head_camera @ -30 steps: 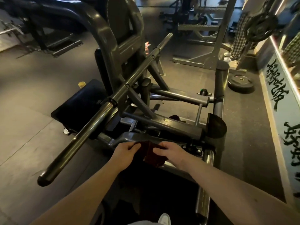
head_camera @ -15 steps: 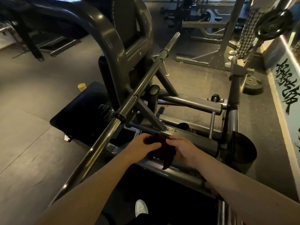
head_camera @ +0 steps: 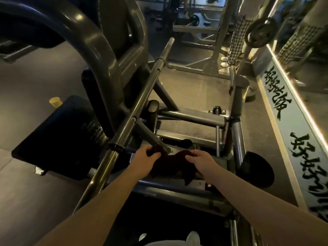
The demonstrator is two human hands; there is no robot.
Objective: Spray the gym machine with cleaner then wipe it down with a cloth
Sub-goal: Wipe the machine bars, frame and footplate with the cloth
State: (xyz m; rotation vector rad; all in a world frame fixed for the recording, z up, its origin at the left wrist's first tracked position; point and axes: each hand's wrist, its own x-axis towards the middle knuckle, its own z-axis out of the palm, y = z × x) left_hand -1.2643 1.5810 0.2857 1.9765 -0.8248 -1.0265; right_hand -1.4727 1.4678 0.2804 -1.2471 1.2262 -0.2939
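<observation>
Here both hands, left hand point(head_camera: 144, 158) and right hand point(head_camera: 201, 161), fingers clamped on dark cloth point(head_camera: 171, 163); cloth against machine frame point(head_camera: 179, 188).

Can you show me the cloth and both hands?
cloth point(head_camera: 172, 166), head view, on its sagging middle between the hands.
left hand point(head_camera: 145, 157), head view, on the back of the hand.
right hand point(head_camera: 199, 160), head view, on the back of the hand.
</observation>
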